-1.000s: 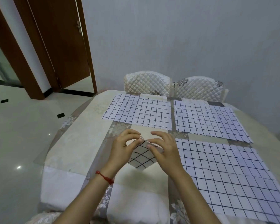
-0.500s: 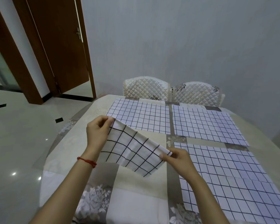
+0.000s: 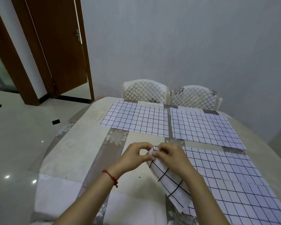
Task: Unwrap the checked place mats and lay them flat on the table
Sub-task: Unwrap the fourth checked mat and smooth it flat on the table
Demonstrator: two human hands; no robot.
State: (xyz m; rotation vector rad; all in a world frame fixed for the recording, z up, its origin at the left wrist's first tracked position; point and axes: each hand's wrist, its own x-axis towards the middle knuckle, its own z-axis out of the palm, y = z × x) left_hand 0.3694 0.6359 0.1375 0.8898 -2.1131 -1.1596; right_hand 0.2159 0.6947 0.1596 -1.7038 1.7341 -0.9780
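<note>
Left hand: the left hand (image 3: 133,155) hung over the table (image 3: 75,153) near its middle, thumb and forefinger curled into a ring and pinching the top end of the folded mat (image 3: 170,181).
Right hand: the right hand (image 3: 172,157) met the left at that same end, fingers bent and pinching the cloth; its fingertips (image 3: 154,153) touched the left hand's.
Folded mat: it trailed from the pinch toward 5 o'clock, under the right forearm, its low end lying on the near right mat (image 3: 234,181).
Laid mats: three lay flat; the far left mat (image 3: 136,120) at 12 o'clock from the hands, the far right mat (image 3: 204,127) at 1 o'clock, the near right mat at 3 to 4 o'clock.
Table: a patchwork cloth covered it.
Wrist: a red string (image 3: 111,177) circled the left wrist.
Chairs: two quilted chairs (image 3: 170,95) stood at the far edge, at 12 o'clock.
Containers: none could be made out.
</note>
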